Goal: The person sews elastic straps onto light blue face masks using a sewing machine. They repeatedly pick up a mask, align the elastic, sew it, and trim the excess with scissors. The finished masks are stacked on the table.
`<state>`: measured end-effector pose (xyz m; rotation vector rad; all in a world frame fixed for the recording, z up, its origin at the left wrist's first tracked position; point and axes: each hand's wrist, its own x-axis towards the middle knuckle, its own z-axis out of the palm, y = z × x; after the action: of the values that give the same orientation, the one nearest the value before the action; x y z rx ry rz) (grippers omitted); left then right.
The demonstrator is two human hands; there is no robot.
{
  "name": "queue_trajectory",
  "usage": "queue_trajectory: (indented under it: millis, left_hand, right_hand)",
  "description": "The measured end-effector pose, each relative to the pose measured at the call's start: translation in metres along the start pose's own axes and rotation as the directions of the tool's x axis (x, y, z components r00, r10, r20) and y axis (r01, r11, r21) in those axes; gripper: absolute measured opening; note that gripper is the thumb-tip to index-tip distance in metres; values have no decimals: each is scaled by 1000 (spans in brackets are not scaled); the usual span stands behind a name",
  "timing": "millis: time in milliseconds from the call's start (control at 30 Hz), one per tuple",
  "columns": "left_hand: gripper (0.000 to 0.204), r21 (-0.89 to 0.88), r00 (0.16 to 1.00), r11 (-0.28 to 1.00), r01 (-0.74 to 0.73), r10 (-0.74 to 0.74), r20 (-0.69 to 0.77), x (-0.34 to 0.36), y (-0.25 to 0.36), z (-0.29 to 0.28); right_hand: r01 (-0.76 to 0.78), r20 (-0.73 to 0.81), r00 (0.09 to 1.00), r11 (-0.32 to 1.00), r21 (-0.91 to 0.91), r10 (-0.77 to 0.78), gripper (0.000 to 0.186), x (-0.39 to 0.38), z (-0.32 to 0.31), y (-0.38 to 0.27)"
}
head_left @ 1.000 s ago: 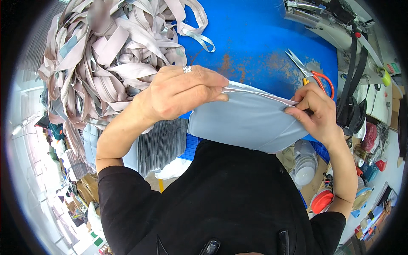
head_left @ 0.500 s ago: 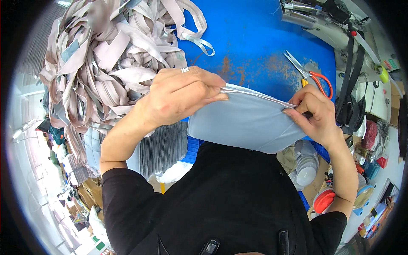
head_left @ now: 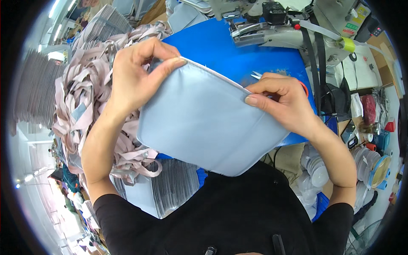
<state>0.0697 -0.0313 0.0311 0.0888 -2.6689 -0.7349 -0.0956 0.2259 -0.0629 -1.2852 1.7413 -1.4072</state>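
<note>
A light grey-blue fabric panel (head_left: 208, 123) with rounded lower corners hangs tilted between my hands, its broad face toward me. My left hand (head_left: 137, 76) pinches the upper left end of its top edge between thumb and fingers. The same edge is gripped farther right, and lower, by my right hand (head_left: 287, 102). A pale trim or layered seam runs along that edge. Behind my right hand lie scissors (head_left: 256, 75); only the blade tips and a bit of the red handle show.
Tangled pinkish-grey strips (head_left: 80, 91) are heaped at the left of the blue table (head_left: 199, 40). A sewing machine (head_left: 272, 34) stands at the far right. Stacked grey panels rise at far left (head_left: 36, 93), and another stack (head_left: 174, 185) sits below the table's near edge.
The panel has been raised and tilted, left end higher, so more of its face shows. My left hand has moved up and left. The view has shifted, bringing more of the sewing machine in.
</note>
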Motion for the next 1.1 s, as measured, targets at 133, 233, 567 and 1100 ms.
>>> queue_trajectory:
  millis: [133,233,567,1100]
  left_hand:
    - [15,-128,995,991,44,-32,92,42,-40,19]
    - [20,-134,977,987,93,-64,202,72,-65,38]
    - [20,-204,913,939,275,-189,362,138,-137,87]
    - [28,-57,839,996,75,-31,544,186,-148,102]
  right_hand:
    - [-104,-60,990,959,265,124,20,7,9,22]
    - [-166,-83,971,882,442,224,20,14,18,42]
    - [-264,-136,884,720,642,446,25,57,28,67]
    - [-246,-200,838,677,693,509,29,83,27,68]
